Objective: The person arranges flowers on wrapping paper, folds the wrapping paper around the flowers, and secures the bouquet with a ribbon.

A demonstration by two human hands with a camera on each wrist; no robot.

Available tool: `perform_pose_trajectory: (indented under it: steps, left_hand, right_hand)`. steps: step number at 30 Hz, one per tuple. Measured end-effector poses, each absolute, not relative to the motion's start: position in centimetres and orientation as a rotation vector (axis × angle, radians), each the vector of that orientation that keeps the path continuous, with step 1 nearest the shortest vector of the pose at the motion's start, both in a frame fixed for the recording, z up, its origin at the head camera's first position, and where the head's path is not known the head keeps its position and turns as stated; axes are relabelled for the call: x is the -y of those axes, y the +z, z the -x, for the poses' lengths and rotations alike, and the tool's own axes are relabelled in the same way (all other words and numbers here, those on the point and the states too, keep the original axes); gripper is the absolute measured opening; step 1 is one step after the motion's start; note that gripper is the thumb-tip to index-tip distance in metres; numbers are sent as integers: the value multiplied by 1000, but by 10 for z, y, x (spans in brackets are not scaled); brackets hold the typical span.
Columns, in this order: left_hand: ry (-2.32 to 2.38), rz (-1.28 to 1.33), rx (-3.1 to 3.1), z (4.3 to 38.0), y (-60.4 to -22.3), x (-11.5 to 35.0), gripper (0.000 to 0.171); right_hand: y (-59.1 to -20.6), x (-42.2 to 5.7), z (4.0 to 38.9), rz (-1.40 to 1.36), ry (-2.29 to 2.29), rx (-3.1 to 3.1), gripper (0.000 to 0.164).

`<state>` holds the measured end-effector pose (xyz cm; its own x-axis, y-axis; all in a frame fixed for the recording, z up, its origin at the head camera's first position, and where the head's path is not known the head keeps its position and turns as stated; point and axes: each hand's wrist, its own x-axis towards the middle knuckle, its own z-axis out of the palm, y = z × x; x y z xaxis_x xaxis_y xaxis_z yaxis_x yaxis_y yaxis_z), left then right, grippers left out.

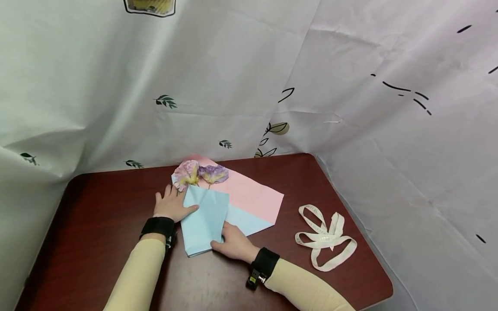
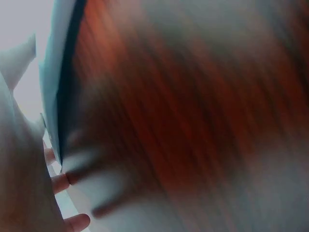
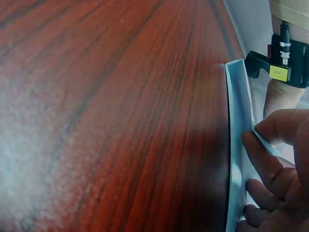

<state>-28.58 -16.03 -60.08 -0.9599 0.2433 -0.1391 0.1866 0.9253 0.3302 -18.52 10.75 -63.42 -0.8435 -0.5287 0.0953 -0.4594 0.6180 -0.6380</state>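
Observation:
A folded sheet of light blue paper [image 1: 204,220] wraps over the stems of a pink flower [image 1: 187,172] and a purple flower [image 1: 214,173]. Its pink side [image 1: 253,194] fans out to the right, partly under the blue fold. With fingers spread, my left hand [image 1: 171,205] lies along the blue fold's left edge, its thumb on top of the paper. At the lower right of the fold, my right hand [image 1: 235,244] pinches a blue paper edge between thumb and index finger; the right wrist view shows this grip on the paper [image 3: 236,121]. The left wrist view is blurred.
On the right side of the dark red-brown table [image 1: 113,216] lies a loosely looped white tape measure [image 1: 324,239]. A white curtain [image 1: 218,77] with leaf prints hangs behind the table and along its right side.

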Motion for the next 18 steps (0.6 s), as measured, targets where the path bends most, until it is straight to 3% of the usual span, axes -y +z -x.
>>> perform_pose_trajectory:
  steps: [8,13,18]
  left_hand:
    - [615,-360,-2846,276,-618,169,107]
    - [658,-596,-2835,251,-631,170,93]
    - [614,-904,-2836,211,-633,165,82]
  right_hand:
    - [-648,-105,188,819,-1029,-2759,48]
    - [-645,-103,185,806,-989,-2796,41]
    - [-631,-102,181,743,-945,-2788,50]
